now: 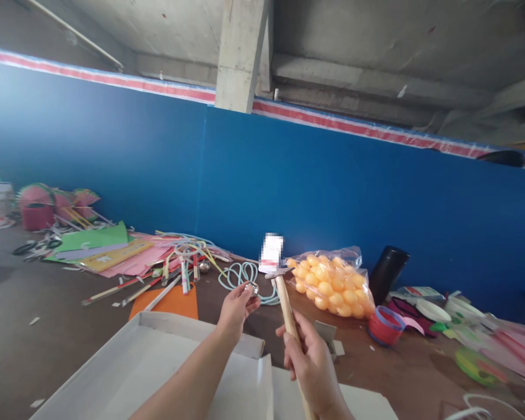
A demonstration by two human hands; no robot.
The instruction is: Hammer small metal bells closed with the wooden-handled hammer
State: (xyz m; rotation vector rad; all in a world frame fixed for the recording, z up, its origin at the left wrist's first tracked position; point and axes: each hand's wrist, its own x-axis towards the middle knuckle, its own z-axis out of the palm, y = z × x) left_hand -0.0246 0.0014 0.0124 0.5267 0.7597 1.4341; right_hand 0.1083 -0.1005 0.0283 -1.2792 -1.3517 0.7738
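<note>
My left hand [237, 306] is raised over the table, its fingers pinched on a small shiny metal bell [254, 289]. My right hand [308, 364] is wrapped round the wooden handle of a small hammer [285, 309], whose metal head carries a white label at the top. The hammer head stands just right of the bell, a short gap between them. Both hands hover above a shallow white cardboard tray [166, 344] at the near edge of the brown table.
A clear bag of orange balls [332, 283] lies behind the hammer, a coiled pale cord [245, 274] beside it. Coloured paper, pens and sticks [126, 256] clutter the left. A red cup [385, 325], a black cylinder [388, 271] and more craft items sit right. A blue wall backs the table.
</note>
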